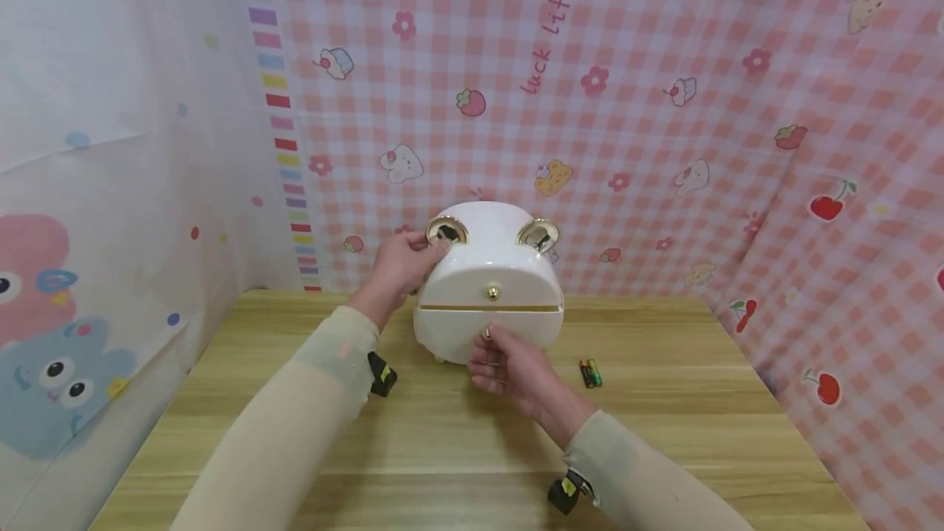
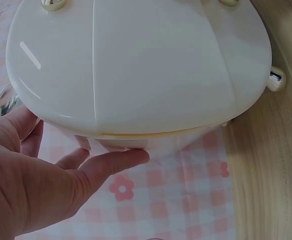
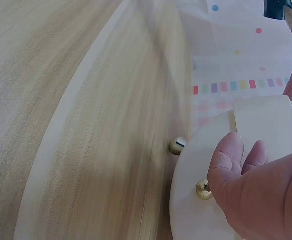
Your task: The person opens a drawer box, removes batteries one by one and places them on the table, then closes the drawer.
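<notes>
A glossy white storage box [image 1: 490, 228] with two gold-rimmed rings [image 1: 538, 234] on top like eyes stands at the back of the table. A gold line crosses its front, with a gold knob [image 1: 492, 293] above it and a second below. My left hand [image 1: 404, 265] holds the box's upper left side beside the left ring; in the left wrist view its fingers [image 2: 115, 162] lie against the box. The right hand [image 1: 516, 371] pinches the lower gold knob [image 3: 204, 189] between thumb and fingers, hiding part of it in the head view. The front looks closed.
Two small batteries [image 1: 590, 373] lie on the wooden table [image 1: 442, 449] to the right of the box. A pink checked cloth [image 1: 501, 146] hangs close behind it. Gold feet [image 2: 277, 79] support the box. Black devices [image 1: 381, 374] are strapped to both wrists.
</notes>
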### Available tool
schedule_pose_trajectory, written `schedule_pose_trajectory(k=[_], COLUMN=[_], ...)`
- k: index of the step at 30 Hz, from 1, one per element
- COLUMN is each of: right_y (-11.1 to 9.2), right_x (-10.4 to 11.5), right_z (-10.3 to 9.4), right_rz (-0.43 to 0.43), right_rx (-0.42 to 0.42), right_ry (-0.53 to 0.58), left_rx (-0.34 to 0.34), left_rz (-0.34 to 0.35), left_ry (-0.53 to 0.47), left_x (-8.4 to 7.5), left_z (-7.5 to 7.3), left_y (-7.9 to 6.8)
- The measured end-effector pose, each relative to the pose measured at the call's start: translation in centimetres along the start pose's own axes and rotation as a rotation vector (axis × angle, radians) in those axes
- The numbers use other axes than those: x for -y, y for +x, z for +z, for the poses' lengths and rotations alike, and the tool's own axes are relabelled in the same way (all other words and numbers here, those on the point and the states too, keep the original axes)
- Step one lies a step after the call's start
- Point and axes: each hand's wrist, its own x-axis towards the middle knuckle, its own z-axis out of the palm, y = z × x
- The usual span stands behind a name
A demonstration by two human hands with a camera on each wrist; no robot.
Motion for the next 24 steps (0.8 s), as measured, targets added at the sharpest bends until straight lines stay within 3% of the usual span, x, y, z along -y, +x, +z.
schedule_pose_trajectory(k=[11,19,24], right_y=[-0.8,-0.8,-0.8], right_x=[-0.1,-0.2,-0.3], right_z=[-0.3,-0.5,-0.5], right_rz=[-0.007,-0.014,-0.014], right_rx=[0.013,0.025,0.027], right_ry=[-0.011,-0.022,-0.042], left_rx=[-0.004,-0.050,-0.146], left_rz=[0.034,0.195,0.328], left_ry=[0.041,0.315,0.442], left_x=[-0.2,-1.5,-2.1], left_z=[0.1,-0.4,-0.8], left_y=[0.0,0.3,0.3])
